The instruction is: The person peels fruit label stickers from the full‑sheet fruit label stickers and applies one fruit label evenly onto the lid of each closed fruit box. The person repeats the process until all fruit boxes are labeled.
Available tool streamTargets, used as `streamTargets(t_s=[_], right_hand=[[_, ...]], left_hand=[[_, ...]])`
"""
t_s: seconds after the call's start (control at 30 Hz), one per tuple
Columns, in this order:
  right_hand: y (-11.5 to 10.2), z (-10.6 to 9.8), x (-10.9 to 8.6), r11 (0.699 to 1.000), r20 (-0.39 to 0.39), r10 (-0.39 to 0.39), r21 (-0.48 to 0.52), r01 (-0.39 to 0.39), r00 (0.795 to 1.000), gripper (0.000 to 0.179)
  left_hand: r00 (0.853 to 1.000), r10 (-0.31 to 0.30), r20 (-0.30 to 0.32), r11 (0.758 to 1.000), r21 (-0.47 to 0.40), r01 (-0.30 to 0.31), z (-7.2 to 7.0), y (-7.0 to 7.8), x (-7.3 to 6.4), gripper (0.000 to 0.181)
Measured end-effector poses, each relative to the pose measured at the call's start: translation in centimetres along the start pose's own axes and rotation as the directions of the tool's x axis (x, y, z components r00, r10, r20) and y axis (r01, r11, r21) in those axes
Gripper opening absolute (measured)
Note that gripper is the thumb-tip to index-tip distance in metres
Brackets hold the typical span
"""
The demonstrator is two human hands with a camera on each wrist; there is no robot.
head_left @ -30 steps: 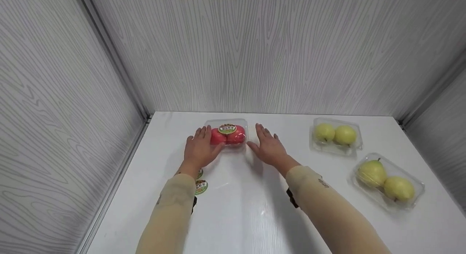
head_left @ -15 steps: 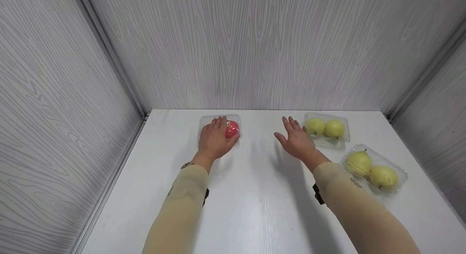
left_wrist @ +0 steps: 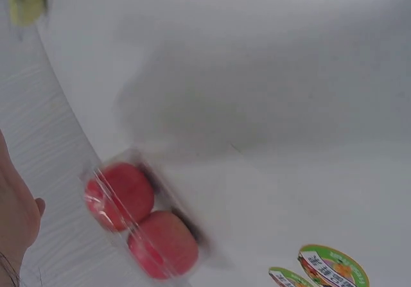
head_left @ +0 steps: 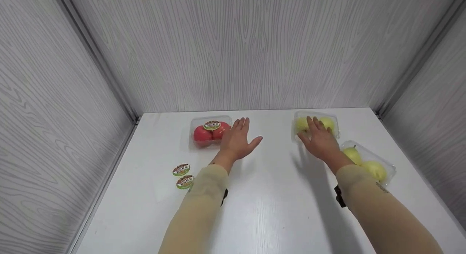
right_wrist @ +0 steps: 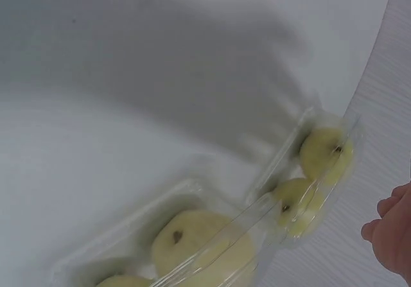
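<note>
My left hand [head_left: 236,141] hovers with fingers straight beside the clear box of red apples [head_left: 203,134], covering a little of its right edge. An oval label [head_left: 212,125] lies on top of that box. In the head view my right hand [head_left: 321,141], fingers extended, is over the near part of the farther clear box of yellow pears [head_left: 328,122]. The right wrist view shows a gap between the right hand [right_wrist: 393,235] and the farther pears [right_wrist: 326,153]. Neither hand holds anything.
A second clear box of pears [head_left: 375,170] sits at the right, partly behind the right forearm. Two oval fruit labels [head_left: 181,169] lie on the white table [head_left: 262,210] left of the left forearm. Wood-grain panels [head_left: 233,50] stand at the back and sides.
Both hands have moved right. The left has drawn away from the apple box, uncovering its label, and the right has come over the farther pear box. The view has shifted slightly.
</note>
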State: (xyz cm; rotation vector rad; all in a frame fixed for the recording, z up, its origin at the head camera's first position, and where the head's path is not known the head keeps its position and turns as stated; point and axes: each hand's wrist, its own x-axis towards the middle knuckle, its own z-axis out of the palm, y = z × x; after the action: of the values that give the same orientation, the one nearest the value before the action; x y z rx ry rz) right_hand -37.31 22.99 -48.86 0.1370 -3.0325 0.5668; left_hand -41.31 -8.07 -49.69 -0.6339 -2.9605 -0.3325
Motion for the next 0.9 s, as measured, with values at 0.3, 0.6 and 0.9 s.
streamTargets(t_s=[0.3, 0.6, 0.9], right_hand=[[2.6, -0.7, -1.6, 0.998, 0.010, 0.064, -0.024, -0.064, 0.998, 0.082], [4.8, -0.4, -3.1, 0.992, 0.037, 0.122, 0.019, -0.122, 0.992, 0.090], [6.4, -0.4, -2.6, 0.992, 0.029, 0.130, -0.010, -0.129, 0.991, 0.092]], left_hand=[[0.999, 0.050, 0.016, 0.999, -0.023, -0.050, 1.6, 4.0, 1.2, 0.091], [0.995, 0.094, 0.039, 0.996, -0.008, -0.094, 2.9, 6.3, 1.7, 0.090], [0.994, 0.096, 0.056, 0.995, 0.002, -0.096, 4.4, 8.6, 3.7, 0.088]])
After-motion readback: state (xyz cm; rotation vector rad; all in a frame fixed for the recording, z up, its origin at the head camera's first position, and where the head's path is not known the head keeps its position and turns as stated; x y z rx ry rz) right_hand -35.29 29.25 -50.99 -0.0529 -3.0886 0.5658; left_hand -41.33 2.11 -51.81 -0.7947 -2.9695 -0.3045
